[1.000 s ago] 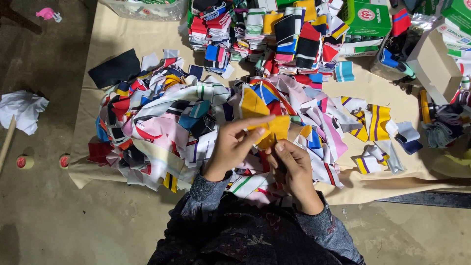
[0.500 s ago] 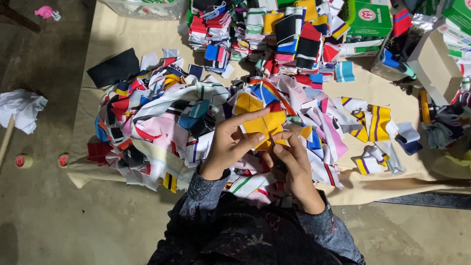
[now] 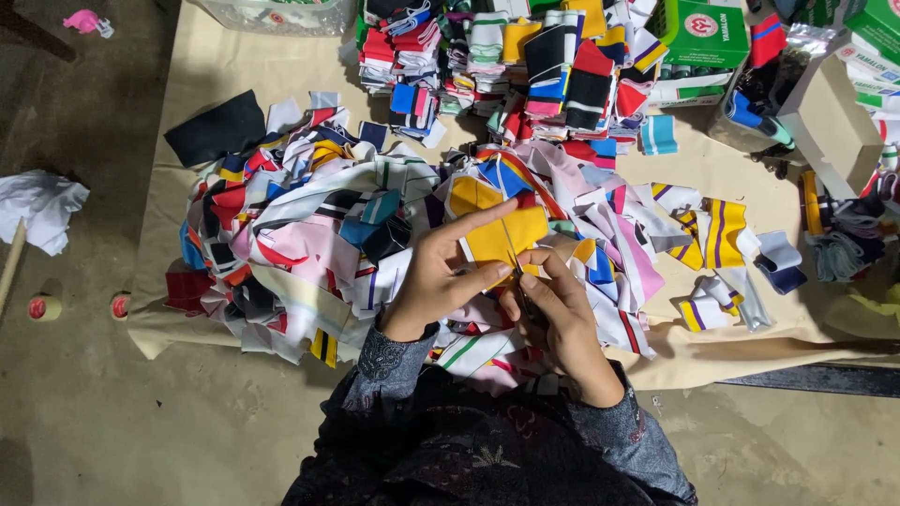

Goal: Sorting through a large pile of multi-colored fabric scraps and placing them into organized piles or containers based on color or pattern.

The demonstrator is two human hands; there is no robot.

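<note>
Dim even overhead light, sharp focus

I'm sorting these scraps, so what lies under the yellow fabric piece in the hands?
Under the yellow fabric piece lies the heap of coloured fabric scraps on a beige cloth. The left hand and right hand cover what sits directly beneath.

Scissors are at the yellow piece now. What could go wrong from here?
The left hand holds the yellow fabric piece with fingers lying right beside the small scissors in the right hand, so a slip might nick a fingertip. The loose fabric heap lies directly beneath, so the blades could catch another strip.
</note>
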